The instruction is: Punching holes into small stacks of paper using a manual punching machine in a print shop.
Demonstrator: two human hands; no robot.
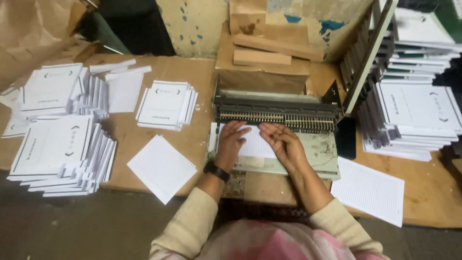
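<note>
Far left of the punching machine (276,115), stacks of white booklets (57,144) crowd the table edge; a loose sheet (161,168) lies nearer. The left hand (231,139) and right hand (281,142) press flat, fingers spread, on a paper stack (252,144) against the machine's teeth. Right of it, piles (414,115) are cut off.

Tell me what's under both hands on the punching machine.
A white sheet stack lies under the left hand and right hand, on the punching machine bed. Its far edge at the punch row is covered by fingers.
</note>
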